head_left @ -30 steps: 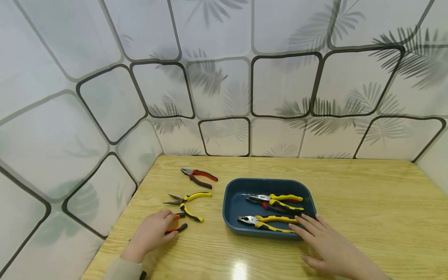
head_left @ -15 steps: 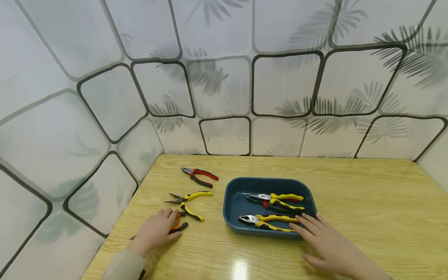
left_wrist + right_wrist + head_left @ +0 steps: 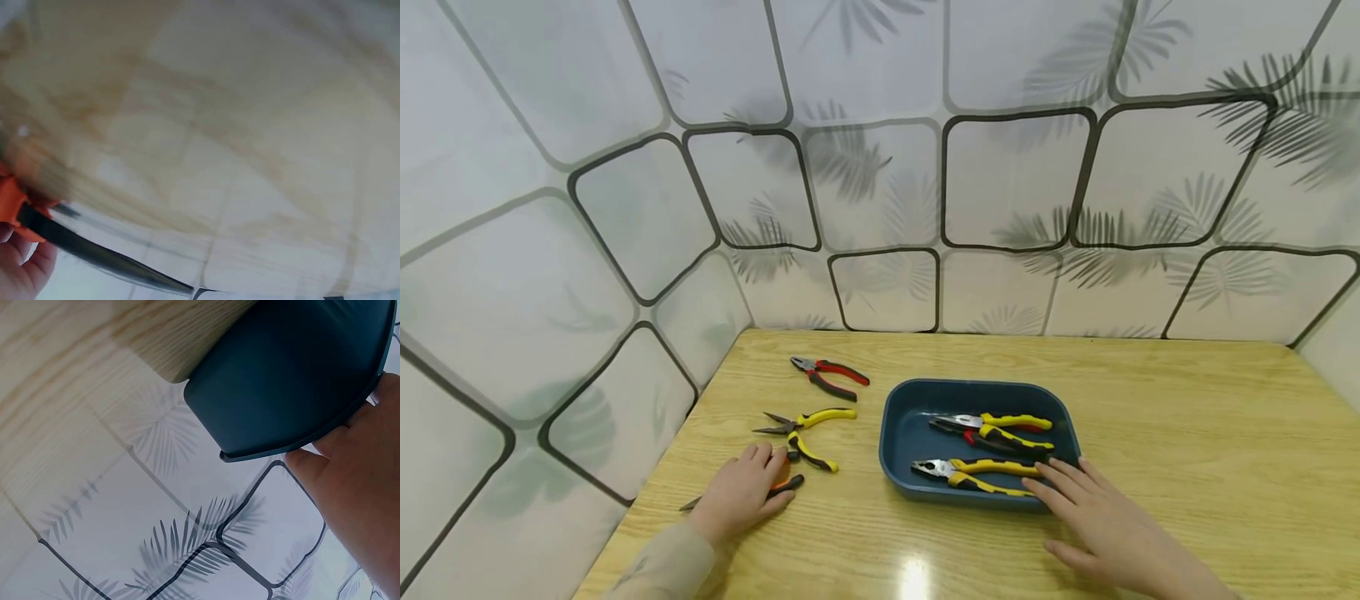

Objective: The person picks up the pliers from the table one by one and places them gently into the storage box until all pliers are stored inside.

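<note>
In the head view my left hand lies over a pair of orange-and-black needle-nose pliers, its fingers and thumb around the orange grips. Their dark tip shows past the wrist, and the hand hides their middle. The left wrist view has the fingers at the orange part and the long dark nose pointing right. My right hand rests its fairly straight fingers on the near right rim of a dark blue tray. Inside lie yellow-black combination pliers, yellow-black long-nose pliers and a red-black pair beneath them.
Yellow needle-nose pliers lie spread just beyond the left hand. Red-black combination pliers lie farther back. A wooden table meets patterned cloth walls at its back and left.
My left hand has slid a little right along the orange pliers, covering more of the grips and baring more of the nose. The right hand keeps its place on the tray's rim.
</note>
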